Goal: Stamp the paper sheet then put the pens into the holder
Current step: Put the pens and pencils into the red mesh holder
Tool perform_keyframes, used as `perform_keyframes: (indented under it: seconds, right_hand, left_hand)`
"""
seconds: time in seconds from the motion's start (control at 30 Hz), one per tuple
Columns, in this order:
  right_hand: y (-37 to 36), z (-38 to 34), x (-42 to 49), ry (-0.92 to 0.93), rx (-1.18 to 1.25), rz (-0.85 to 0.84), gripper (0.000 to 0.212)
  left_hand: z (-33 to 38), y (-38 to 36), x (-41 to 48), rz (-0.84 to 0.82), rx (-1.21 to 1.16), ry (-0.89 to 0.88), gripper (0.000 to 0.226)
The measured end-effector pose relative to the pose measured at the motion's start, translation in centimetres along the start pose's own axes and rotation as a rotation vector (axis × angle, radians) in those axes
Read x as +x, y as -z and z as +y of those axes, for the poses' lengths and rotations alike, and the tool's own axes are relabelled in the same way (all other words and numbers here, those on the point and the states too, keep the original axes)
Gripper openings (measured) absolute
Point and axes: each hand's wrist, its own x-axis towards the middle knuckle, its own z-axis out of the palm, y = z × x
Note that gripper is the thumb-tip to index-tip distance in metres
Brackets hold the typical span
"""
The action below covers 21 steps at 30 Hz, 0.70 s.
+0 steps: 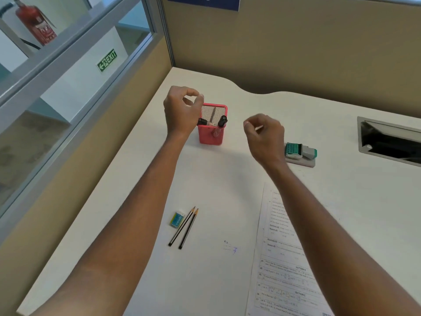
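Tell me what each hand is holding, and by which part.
Nothing shows in either hand. The left hand is curled by the holder, and the right hand is curled in the air. The pens sit in the holder.

A white desk (216, 174) with a wavy back edge fills a cubicle corner, closed in by tan partitions (296, 53) — a blue sign (205, 2) hangs on the far one. A metal-rimmed cable recess (389, 142) is sunk into the desktop at the right. On the left, an aluminium-framed window (75, 51) shows a red fire extinguisher (36, 23) and a green EXIT sign (107, 60) in soft, even light.
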Motion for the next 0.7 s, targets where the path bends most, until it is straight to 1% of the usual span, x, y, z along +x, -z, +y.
perform_keyframes:
  seconds: [0.07,0.1,0.13,0.17,0.2,0.27,0.33,0.37,0.43,0.5,0.53,0.6,0.7]
  right_hand:
    - [0.2,0.2,-2.8,-0.109,0.006,0.009,0.014]
    - [0.0,0.3,-4.4,-0.19,0.008,-0.019,0.014]
    - [-0.4,0.4,-6.0,-0.28,-0.003,-0.082,0.013]
    - [-1.0,0.5,-7.6,-0.364,-0.032,-0.186,0.013]
    - [-1.6,0.4,-9.2,-0.429,-0.068,-0.318,0.016]
    - [-3.0,-0.2,-11.8,-0.491,-0.131,-0.579,0.023]
    - [-4.4,-0.9,-13.6,-0.467,-0.221,-0.727,0.03]
    - [-5.2,-1.3,-14.4,-0.439,-0.28,-0.759,0.031]
    - [-6.4,-1.8,-15.5,-0.395,-0.362,-0.765,0.027]
    - [-7.3,-1.8,-16.1,-0.381,-0.382,-0.756,0.023]
    - [-7.5,-1.8,-16.2,-0.376,-0.381,-0.747,0.026]
    - [-7.6,-1.6,-16.1,-0.358,-0.386,-0.734,0.028]
    - [-7.5,-1.2,-16.0,-0.31,-0.44,-0.716,0.023]
  left_hand:
    - [-0.4,1.0,-1.3,0.053,-0.032,0.014,0.011]
    - [-0.8,1.7,-2.2,0.068,-0.031,0.042,0.01]
    - [-1.3,2.4,-3.3,0.07,-0.018,0.078,0.01]
    - [-2.0,3.2,-4.5,0.05,0.003,0.121,0.01]
    - [-2.6,4.1,-5.8,0.001,0.029,0.169,0.01]
    - [-4.0,5.7,-8.4,-0.172,0.095,0.266,0.008]
    - [-5.3,7.2,-10.7,-0.371,0.171,0.336,0.006]
    - [-5.9,8.1,-11.7,-0.456,0.211,0.362,0.005]
    - [-6.9,9.3,-13.2,-0.587,0.269,0.393,0.007]
    - [-7.1,10.0,-14.3,-0.69,0.309,0.404,0.015]
    - [-7.0,10.1,-14.8,-0.737,0.327,0.395,0.02]
    - [-6.5,9.9,-15.4,-0.803,0.365,0.355,0.027]
    - [-5.9,9.9,-15.8,-0.83,0.378,0.32,0.031]
